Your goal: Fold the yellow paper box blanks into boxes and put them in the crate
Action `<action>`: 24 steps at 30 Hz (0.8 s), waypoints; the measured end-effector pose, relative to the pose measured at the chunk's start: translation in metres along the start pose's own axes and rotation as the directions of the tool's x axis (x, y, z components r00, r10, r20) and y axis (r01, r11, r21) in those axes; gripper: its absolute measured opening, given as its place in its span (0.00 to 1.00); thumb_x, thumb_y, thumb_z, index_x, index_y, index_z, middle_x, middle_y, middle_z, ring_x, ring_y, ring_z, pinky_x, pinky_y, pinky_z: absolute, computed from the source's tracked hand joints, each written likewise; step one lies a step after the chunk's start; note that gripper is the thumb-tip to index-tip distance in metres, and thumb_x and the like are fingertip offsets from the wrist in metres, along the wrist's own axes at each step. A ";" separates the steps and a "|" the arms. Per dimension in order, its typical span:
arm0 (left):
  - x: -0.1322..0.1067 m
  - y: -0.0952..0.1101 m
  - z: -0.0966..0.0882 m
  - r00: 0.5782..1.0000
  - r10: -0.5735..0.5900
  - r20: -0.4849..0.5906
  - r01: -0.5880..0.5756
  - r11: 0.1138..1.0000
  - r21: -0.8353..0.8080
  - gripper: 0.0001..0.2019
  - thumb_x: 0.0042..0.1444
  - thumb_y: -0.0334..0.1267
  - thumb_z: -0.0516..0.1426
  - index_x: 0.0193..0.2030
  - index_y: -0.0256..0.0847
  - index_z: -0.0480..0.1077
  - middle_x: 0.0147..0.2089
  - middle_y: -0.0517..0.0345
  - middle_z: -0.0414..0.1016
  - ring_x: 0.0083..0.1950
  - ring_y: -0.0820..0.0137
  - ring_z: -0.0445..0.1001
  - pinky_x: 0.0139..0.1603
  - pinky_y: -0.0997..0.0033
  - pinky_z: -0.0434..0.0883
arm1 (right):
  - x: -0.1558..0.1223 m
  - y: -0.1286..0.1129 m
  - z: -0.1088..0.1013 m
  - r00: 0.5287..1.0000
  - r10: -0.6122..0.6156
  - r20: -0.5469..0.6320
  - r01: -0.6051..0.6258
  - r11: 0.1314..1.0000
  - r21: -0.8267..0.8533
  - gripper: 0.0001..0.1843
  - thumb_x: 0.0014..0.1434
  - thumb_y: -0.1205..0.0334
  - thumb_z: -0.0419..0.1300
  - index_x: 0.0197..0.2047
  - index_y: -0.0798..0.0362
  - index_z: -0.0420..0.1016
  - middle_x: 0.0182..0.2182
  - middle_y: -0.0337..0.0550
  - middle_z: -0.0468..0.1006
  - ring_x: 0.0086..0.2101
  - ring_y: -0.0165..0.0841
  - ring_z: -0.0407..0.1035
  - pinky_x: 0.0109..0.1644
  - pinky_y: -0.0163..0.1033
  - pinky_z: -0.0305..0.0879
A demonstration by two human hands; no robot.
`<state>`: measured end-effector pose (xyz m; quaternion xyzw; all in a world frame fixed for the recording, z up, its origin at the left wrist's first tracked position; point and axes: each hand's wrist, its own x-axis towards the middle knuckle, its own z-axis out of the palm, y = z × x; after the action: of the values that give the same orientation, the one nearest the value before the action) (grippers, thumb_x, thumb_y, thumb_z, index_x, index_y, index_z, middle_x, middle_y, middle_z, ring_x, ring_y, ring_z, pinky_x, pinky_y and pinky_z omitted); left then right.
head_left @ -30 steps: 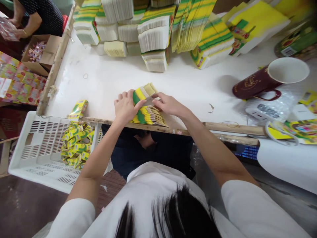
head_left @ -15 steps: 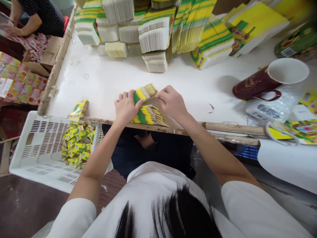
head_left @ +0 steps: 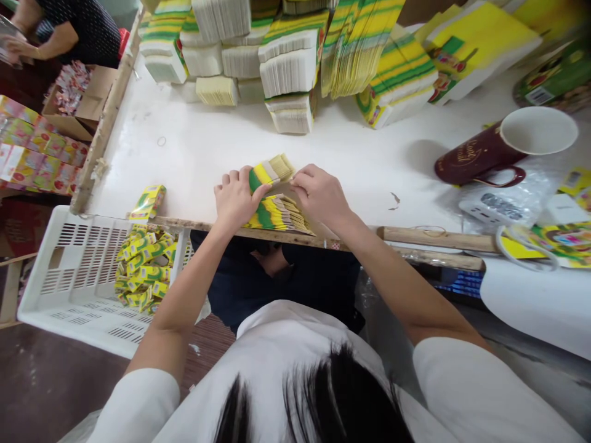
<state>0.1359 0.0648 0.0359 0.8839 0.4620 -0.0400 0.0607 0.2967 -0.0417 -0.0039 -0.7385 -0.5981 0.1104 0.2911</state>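
My left hand [head_left: 235, 197] is closed on a small yellow-and-green folded carton [head_left: 262, 176], with its thumb along the near side and its other fingers over the far side. Pale open flaps stick out at the carton's right end. There my right hand [head_left: 321, 194] holds its thumb and forefinger pinched together; anything between the fingertips is too small to make out. Just below both hands, a fanned row of flat yellow-and-green cartons [head_left: 277, 212] lies along the table's front edge.
Stacks of flat cartons [head_left: 289, 74] line the back of the white table [head_left: 184, 154]. A maroon mug [head_left: 471, 154] stands at the right. One carton [head_left: 148, 202] rests by the left edge, above a white crate [head_left: 50, 307] holding many filled cartons [head_left: 143, 264]. A co-worker's hands [head_left: 18, 49] are at the upper left.
My hands stay almost where they were, with the right fingers still at the carton's flap end. The co-worker's hands at the upper left have lifted away from the box of wrapped pieces.
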 end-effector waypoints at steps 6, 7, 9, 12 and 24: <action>0.001 0.001 -0.002 1.000 -0.011 0.011 0.011 1.000 0.018 0.27 0.66 0.55 0.42 0.66 0.45 0.60 0.62 0.42 0.69 0.63 0.50 0.64 0.59 0.50 0.64 | 0.017 0.000 0.005 1.000 0.011 0.008 -0.010 0.997 -0.077 0.09 0.62 0.64 0.55 0.42 0.55 0.76 0.40 0.53 0.79 0.41 0.44 0.70 0.42 0.44 0.62; 0.001 0.001 -0.002 1.000 -0.011 0.010 0.010 1.000 0.021 0.27 0.66 0.55 0.42 0.66 0.44 0.60 0.62 0.42 0.69 0.63 0.50 0.64 0.59 0.50 0.64 | 0.020 -0.001 0.006 1.000 0.013 -0.002 -0.013 0.996 -0.086 0.10 0.62 0.63 0.55 0.42 0.55 0.76 0.40 0.53 0.79 0.41 0.44 0.70 0.41 0.44 0.61; 0.001 0.001 -0.002 1.000 -0.008 0.006 0.008 1.000 0.026 0.28 0.66 0.55 0.42 0.66 0.44 0.61 0.62 0.42 0.69 0.63 0.49 0.64 0.59 0.50 0.64 | 0.025 -0.003 0.008 0.999 0.029 -0.022 -0.031 0.995 -0.099 0.11 0.59 0.63 0.56 0.43 0.55 0.76 0.39 0.53 0.79 0.39 0.44 0.69 0.39 0.44 0.60; 0.001 0.001 -0.001 1.000 -0.007 0.005 0.007 0.999 0.035 0.27 0.66 0.54 0.42 0.67 0.44 0.60 0.62 0.42 0.69 0.63 0.50 0.64 0.59 0.50 0.64 | 0.029 -0.007 0.010 0.997 0.078 -0.028 -0.081 0.991 -0.108 0.12 0.57 0.63 0.56 0.41 0.56 0.78 0.37 0.53 0.80 0.36 0.43 0.70 0.37 0.44 0.59; 0.002 0.000 -0.001 1.000 0.004 0.020 -0.004 1.000 0.009 0.27 0.66 0.52 0.42 0.67 0.44 0.58 0.64 0.42 0.67 0.64 0.49 0.63 0.60 0.48 0.64 | 0.033 -0.009 0.011 0.959 0.249 0.134 -0.277 0.922 0.269 0.19 0.58 0.53 0.60 0.21 0.54 0.78 0.19 0.43 0.76 0.26 0.34 0.68 0.35 0.41 0.62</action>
<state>0.1372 0.0668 0.0364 0.8847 0.4593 -0.0508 0.0613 0.2922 -0.0060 -0.0017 -0.7562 -0.4846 0.2693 0.3476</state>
